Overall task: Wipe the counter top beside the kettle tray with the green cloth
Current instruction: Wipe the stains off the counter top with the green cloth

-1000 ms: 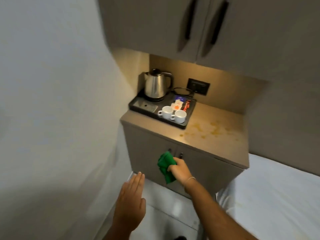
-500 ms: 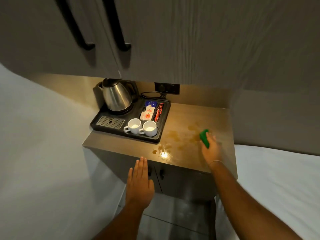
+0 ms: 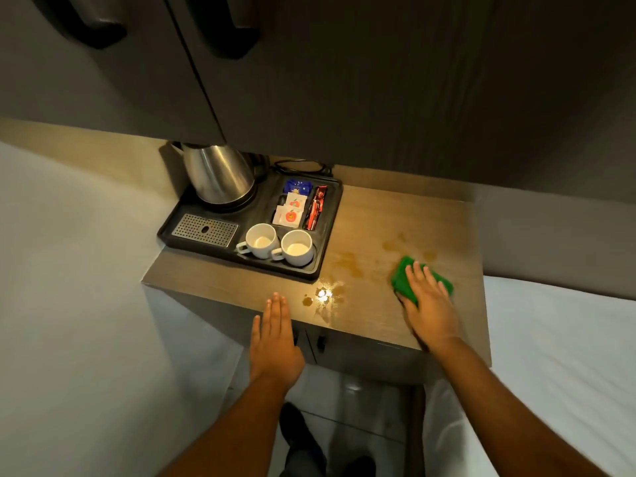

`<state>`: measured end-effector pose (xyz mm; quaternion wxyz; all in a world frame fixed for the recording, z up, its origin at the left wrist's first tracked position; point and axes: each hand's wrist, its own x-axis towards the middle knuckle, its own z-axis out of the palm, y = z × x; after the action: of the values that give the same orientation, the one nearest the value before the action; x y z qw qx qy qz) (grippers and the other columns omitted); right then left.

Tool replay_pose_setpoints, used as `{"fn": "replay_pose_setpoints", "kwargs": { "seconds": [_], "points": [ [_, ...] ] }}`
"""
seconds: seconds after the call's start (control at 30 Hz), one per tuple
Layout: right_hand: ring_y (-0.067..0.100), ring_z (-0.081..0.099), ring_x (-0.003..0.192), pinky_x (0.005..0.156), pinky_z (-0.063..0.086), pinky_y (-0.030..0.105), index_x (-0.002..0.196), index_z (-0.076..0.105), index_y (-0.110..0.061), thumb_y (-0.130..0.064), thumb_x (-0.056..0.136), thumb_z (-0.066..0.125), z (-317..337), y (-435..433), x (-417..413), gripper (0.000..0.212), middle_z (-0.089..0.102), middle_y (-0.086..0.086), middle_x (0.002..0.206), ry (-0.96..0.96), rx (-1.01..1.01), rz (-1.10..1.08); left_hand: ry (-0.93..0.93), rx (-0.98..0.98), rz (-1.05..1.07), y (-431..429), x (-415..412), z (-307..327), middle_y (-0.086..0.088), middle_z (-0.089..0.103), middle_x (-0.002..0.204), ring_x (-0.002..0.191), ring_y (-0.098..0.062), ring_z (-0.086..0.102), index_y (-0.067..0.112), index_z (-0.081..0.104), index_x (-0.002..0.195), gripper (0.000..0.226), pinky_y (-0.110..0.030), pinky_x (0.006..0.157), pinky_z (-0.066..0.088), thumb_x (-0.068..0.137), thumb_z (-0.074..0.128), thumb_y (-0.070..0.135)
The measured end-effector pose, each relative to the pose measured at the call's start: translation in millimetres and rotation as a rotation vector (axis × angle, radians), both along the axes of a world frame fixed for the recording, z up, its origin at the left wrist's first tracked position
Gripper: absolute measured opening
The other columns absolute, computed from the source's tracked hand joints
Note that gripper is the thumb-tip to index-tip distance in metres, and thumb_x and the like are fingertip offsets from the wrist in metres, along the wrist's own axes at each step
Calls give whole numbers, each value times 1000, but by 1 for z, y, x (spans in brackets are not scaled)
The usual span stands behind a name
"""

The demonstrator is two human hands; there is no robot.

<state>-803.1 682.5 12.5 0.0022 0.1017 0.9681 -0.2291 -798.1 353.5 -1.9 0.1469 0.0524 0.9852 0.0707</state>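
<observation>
Fingers (image 3: 418, 275) of the right hand (image 3: 428, 304) lie spread flat on the green cloth (image 3: 402, 275), which a moment ago was just landing on the counter top (image 3: 371, 218). Brown spills (image 3: 349, 265) wait left of them (wiping can start). Left hand (image 3: 275, 339) hovers, fingers together, empty.

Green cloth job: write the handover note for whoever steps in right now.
Right hand: flat, palm pressing the green cloth onto the counter top, right of the kettle tray; no closed grip.
Left hand: open, empty, at the counter's front edge.
Done: cloth is down on the spill area.
Left: brown stains between cloth and tray, and the wet drops near the front edge, are unwiped. Keep clear of the two cups on the tray.
</observation>
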Motion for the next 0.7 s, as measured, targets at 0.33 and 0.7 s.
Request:
{"fn": "replay_pose_setpoints", "kwargs": {
  "seconds": [0.33, 0.7],
  "points": [
    [15, -3, 164, 132, 3, 44, 170, 7, -29, -30, 96, 60, -15, -121, 21, 91, -1, -7, 177, 1, 99, 585, 16, -18, 26, -13, -17, -9, -13, -30, 175, 162, -30, -24, 9, -29, 162, 114, -51, 136, 2, 94, 62, 15],
    [19, 6, 165, 133, 4, 45, 167, 15, -30, -23, 100, 62, -7, -112, -28, 83, 7, -7, 176, -59, 37, 160, 29, 8, 32, -16, -16, -12, -9, -30, 175, 162, -28, -24, 14, -28, 163, 125, -51, 135, -1, 87, 71, 18]
  ]
}}
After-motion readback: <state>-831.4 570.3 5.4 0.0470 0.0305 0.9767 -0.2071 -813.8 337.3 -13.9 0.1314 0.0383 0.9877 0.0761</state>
